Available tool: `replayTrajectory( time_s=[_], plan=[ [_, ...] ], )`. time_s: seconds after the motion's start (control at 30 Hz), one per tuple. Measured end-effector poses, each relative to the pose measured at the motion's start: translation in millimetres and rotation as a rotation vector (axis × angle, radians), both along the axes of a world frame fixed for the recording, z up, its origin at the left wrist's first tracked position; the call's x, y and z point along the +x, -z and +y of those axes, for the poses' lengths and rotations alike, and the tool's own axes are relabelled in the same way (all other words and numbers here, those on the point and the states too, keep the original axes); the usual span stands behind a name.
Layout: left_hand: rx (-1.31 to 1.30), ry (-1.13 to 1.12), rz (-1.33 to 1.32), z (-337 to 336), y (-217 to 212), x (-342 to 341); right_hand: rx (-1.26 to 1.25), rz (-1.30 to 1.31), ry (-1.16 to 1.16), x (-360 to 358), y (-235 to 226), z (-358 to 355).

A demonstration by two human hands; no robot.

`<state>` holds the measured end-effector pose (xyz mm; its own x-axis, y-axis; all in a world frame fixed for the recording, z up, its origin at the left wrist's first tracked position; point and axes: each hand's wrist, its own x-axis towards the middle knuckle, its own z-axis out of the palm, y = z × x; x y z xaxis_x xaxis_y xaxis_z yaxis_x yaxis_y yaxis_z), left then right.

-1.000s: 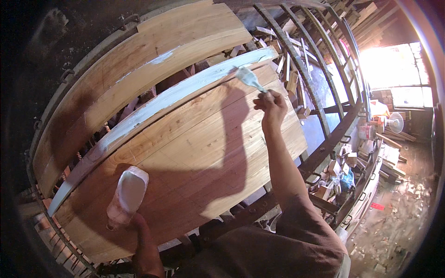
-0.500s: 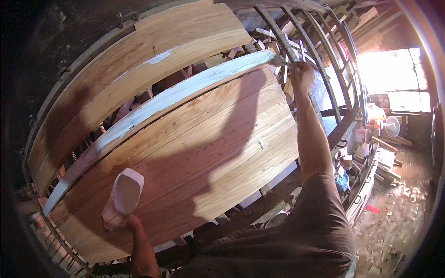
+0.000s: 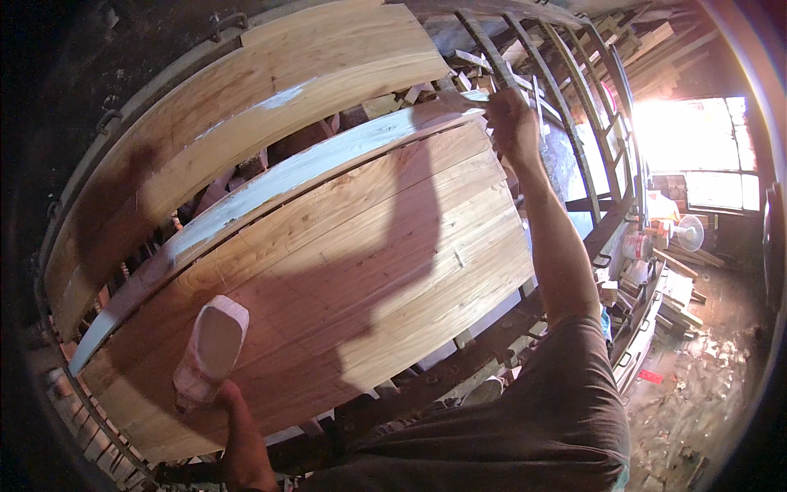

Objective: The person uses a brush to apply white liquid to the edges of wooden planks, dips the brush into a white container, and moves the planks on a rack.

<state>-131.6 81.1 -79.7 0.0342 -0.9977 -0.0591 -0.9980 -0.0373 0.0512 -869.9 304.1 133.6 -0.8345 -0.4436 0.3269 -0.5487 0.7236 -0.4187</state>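
Note:
My left hand [image 3: 223, 397] is closed on a white cut-open plastic jug [image 3: 220, 336], its oval mouth facing up over the shaded wooden panel [image 3: 467, 238]. A pale layer lies inside the jug. My right hand [image 3: 511, 111] is closed at the far right end of a long narrow plank edge [image 3: 328, 156] coated with a wet, bluish-white paste. It grips a small spreading tool, mostly hidden by the fingers; brush or scraper, I cannot tell. Beyond the coated edge lies another wide board [image 3: 328, 61] with a white smear along its near edge.
Metal frame bars [image 3: 566, 115] curve past the boards at the right. Wood offcuts lie beneath and behind the frame. A fan [image 3: 691, 234] and stacked wood pieces stand farther right, beside a bright window [image 3: 713, 148]. My arm's shadow crosses the panel.
My right hand has moved slightly left and toward the far side, with the tool now over the coated edge's end. The jug has shifted slightly left with my left hand.

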Motion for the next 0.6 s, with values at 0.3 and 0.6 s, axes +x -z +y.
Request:
replayTrajectory(
  time_s=[0.3, 0.6],
  plan=[
    [-0.02, -0.001, 0.019, 4.7, -1.1, 1.8, 0.227, 0.163, 0.215, -63.7, -22.8, 12.2],
    [-0.059, 0.009, 0.028, 3.7, -6.3, -1.9, -0.014, -0.471, -0.049, -59.0, 5.0, 7.6]
  ],
)
